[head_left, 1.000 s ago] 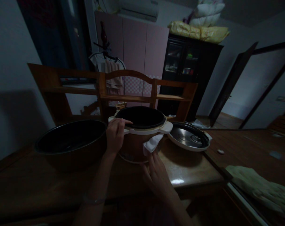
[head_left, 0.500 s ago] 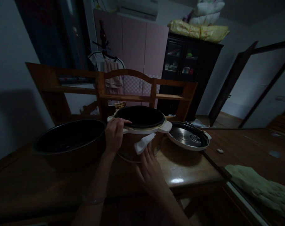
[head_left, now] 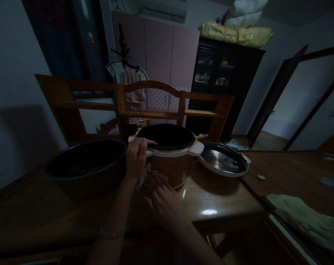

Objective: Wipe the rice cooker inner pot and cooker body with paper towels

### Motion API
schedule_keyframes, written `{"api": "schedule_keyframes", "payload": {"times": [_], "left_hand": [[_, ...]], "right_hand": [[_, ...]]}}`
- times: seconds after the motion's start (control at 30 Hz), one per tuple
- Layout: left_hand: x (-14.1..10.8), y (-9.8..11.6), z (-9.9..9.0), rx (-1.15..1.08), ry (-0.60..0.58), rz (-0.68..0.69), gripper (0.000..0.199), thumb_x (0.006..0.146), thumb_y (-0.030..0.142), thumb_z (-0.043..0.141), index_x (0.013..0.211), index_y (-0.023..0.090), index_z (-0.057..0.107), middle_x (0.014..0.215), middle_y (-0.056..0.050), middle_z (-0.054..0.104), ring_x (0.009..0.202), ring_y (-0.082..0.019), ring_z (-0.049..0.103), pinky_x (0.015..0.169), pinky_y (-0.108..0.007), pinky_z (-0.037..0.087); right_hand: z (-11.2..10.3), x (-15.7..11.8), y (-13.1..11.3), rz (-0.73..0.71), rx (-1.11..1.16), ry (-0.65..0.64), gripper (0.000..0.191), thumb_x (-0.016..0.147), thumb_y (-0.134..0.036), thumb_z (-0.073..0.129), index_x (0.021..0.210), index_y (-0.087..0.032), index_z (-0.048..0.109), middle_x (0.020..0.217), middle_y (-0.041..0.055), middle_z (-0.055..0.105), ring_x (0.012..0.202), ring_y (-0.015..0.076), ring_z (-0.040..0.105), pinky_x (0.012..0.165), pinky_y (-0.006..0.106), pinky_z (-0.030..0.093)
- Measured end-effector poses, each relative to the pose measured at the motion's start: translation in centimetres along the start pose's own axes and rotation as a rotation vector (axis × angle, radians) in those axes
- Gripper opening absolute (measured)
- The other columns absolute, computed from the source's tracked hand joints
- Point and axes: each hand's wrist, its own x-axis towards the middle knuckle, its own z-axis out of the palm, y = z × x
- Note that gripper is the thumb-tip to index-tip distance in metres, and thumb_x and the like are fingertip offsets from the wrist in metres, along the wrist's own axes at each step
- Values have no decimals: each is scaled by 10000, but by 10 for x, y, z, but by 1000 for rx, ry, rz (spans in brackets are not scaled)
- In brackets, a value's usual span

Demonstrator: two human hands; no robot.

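Observation:
A brown pressure cooker body (head_left: 169, 167) with a white rim and side handles stands on the table, its dark inside facing up. My left hand (head_left: 136, 156) is closed over the near left part of its rim, with the index finger stretched along the edge. Low on the cooker's front, my right hand (head_left: 163, 198) presses a thin white wipe (head_left: 143, 177) against the brown wall; the wipe is partly hidden under the fingers. To the left sits a wide dark pot (head_left: 85, 178). On the right lies the cooker's round lid (head_left: 223, 162), inner metal side up.
Behind the cooker rises a wooden shelf back (head_left: 153, 115) attached to the table (head_left: 211, 198). A pale green cloth (head_left: 305, 217) and a small white object (head_left: 261, 177) are on the lower brown surface at the right. The room is dim.
My right hand has moved left and slightly down across the cooker's front with the wipe, which now lies flatter against the wall. The left hand keeps its place on the rim.

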Motion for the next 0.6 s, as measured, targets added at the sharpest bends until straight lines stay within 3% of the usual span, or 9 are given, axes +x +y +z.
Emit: {"api": "schedule_keyframes", "payload": {"times": [0.33,0.6], "left_hand": [[1,-2,1,3,9,25,491,1031,341,284,879,239,739,995,-15,739,1012,-191,621,1022,-356,392],[1,-3,1,-1,12,14,494,1031,373,291,882,242,743,1011,-20,738,1012,-193,625,1018,-355,407]], "right_hand": [[3,-16,10,4,66,-24,460,1020,-206,422,1473,-123,432,1564,61,402,1495,170,241,1240,371,278],[2,-31,14,16,122,-24,472,1004,-123,384,1473,-141,430,1596,51,339,1507,202,214,1233,449,305]]}}
